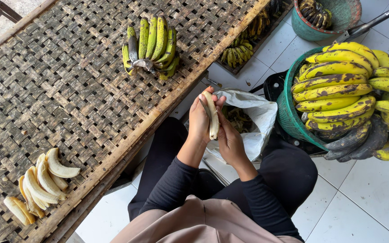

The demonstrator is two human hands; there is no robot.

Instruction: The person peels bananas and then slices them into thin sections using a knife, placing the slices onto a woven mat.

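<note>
A pale peeled banana (212,114) stands upright between both my hands, above my lap. My left hand (199,119) grips its left side with fingers curled near the tip. My right hand (229,137) holds it from the right and lower down. Just behind the hands lies an open white sack (256,112) with peels inside. A green basket (289,112) piled with spotted yellow bananas (343,85) sits to the right.
A woven bamboo table (68,90) spans the left, with a green banana bunch (151,45) at the far side and several peeled bananas (41,184) near its front edge. Another green basket (325,18) stands top right on the white tile floor (361,198).
</note>
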